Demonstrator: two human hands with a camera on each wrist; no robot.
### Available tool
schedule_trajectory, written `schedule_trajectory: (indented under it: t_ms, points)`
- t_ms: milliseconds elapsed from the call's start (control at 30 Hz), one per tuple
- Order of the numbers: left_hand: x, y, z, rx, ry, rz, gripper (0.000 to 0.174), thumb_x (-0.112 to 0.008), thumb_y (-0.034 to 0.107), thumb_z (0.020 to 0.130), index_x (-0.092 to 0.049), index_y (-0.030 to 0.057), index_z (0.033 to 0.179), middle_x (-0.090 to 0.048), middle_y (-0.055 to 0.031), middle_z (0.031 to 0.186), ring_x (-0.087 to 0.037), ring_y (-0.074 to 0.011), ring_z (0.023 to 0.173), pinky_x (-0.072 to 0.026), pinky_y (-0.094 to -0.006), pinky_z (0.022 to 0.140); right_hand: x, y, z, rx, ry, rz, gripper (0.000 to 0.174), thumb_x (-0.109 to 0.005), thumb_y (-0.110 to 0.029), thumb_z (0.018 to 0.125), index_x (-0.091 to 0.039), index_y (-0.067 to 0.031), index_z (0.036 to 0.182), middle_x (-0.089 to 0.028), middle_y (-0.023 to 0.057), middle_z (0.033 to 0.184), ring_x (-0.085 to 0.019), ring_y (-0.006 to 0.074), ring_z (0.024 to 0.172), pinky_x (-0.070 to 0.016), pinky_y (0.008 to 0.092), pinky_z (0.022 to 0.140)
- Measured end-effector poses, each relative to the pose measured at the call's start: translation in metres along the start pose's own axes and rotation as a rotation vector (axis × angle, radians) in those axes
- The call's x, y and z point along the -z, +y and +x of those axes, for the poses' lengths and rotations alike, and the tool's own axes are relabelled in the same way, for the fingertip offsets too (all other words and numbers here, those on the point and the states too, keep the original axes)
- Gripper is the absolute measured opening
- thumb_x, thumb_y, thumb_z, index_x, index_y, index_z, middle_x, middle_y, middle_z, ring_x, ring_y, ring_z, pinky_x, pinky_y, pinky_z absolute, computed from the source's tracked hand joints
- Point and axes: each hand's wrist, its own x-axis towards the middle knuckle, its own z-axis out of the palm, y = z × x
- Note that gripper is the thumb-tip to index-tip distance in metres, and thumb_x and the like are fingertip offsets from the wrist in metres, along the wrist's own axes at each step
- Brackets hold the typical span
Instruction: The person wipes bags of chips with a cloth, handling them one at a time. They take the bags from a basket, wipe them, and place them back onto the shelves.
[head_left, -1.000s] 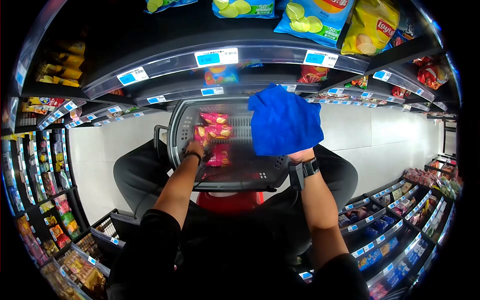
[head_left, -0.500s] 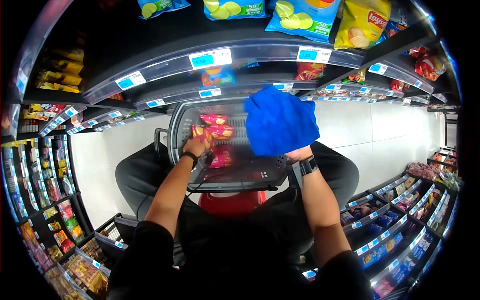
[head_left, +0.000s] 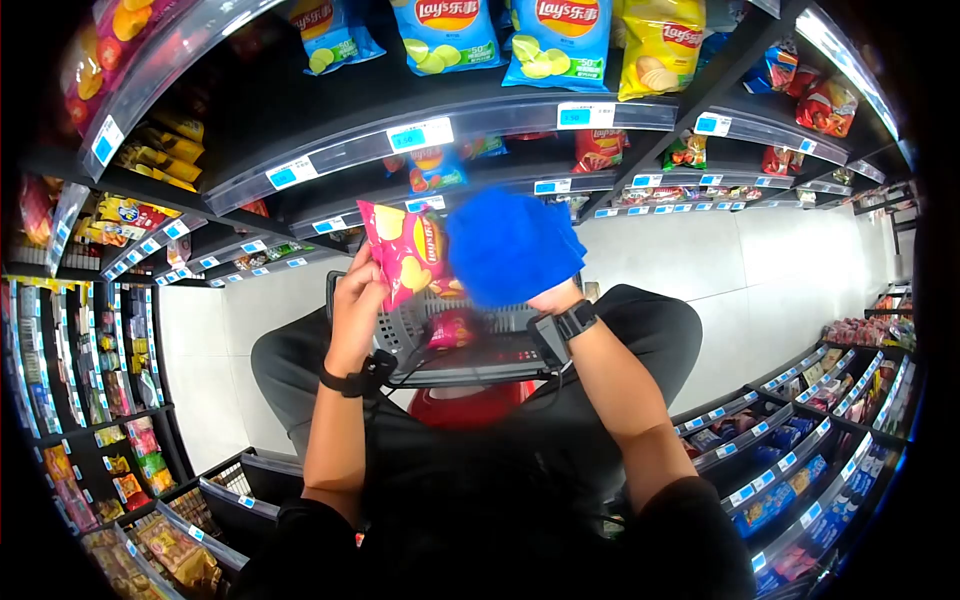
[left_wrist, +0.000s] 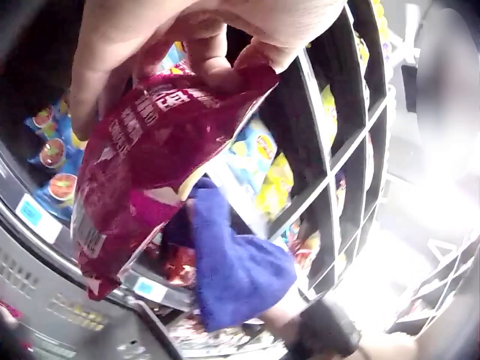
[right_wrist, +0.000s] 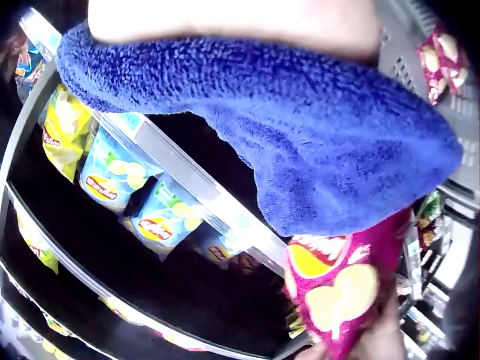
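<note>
My left hand [head_left: 358, 305] pinches a pink Lay's chip bag [head_left: 405, 262] by its edge, fingers curled round it, above the left of the grey shopping basket [head_left: 470, 378]. In the left wrist view the bag's back [left_wrist: 154, 161] shows, its end tucked under my fingers. My right hand [head_left: 558, 298] holds a fuzzy blue cloth [head_left: 510, 250] close to the bag's right side; the cloth hides the fingers. The right wrist view has the cloth [right_wrist: 330, 142] overlapping the bag's printed front [right_wrist: 334, 285]. Another pink chip bag [head_left: 450, 328] lies inside the basket.
Ahead stands a black shelf with blue chip bags [head_left: 447, 35] and a yellow one [head_left: 662, 45] behind a clear price-tag rail [head_left: 510, 122]. A red stool [head_left: 470, 405] shows below the basket. Snack racks [head_left: 790, 480] flank the pale floor [head_left: 690, 260].
My left hand has lifted a pink chip bag up out of the basket. The right hand with the blue cloth has shifted left, close to the bag.
</note>
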Motion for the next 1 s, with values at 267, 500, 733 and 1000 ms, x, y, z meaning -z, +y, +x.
schedule_trajectory:
  t_ms: [267,500,733,1000]
  points:
    - [-0.061,0.053,-0.048,-0.445,-0.21,0.37,0.01,-0.06,0.005,0.072,-0.052,0.0024,0.066,-0.031,-0.0257,0.155,-0.039,-0.0382,0.139,-0.0336,-0.0411,0.11,-0.065,0.023,-0.008,0.25,0.099,-1.04,0.049,-0.045,-0.039,0.101,-0.046,-0.008,0.139,-0.052,0.0111,0.137,-0.052,0.0259,0.124,-0.0386,0.0435,0.109]
    - [-0.126,0.06,-0.078,-0.645,-0.234,1.11,0.009,-0.068,0.009,0.062,-0.061,0.0055,0.066,-0.044,-0.0234,0.146,-0.04,-0.0438,0.134,-0.0318,-0.0563,0.105,-0.073,0.037,-0.023,-0.055,0.023,-0.056,0.052,-0.047,-0.037,0.101,-0.042,-0.0073,0.143,-0.05,0.013,0.141,-0.053,0.0248,0.125,-0.0394,0.0443,0.109]
    - [-0.13,0.066,-0.075,-0.689,-0.333,1.058,0.038,-0.071,0.008,0.072,-0.068,0.0101,0.11,-0.044,-0.0198,0.146,-0.047,-0.0373,0.13,-0.038,-0.0482,0.102,-0.054,0.04,-0.027,-0.041,-0.086,-0.206,0.06,-0.037,-0.054,0.101,-0.047,-0.0098,0.14,-0.054,0.0156,0.137,-0.054,0.0273,0.125,-0.0439,0.0439,0.106]
    - [-0.1,0.101,-0.047,-0.671,-0.543,1.382,0.088,-0.088,0.031,0.058,-0.053,0.016,0.137,-0.042,-0.0147,0.148,-0.043,-0.0349,0.131,-0.0316,-0.052,0.107,-0.057,0.045,-0.032,-0.287,0.05,-0.15,0.052,-0.037,-0.047,0.104,-0.048,-0.0111,0.139,-0.057,0.0142,0.135,-0.059,0.026,0.12,-0.0475,0.0425,0.103]
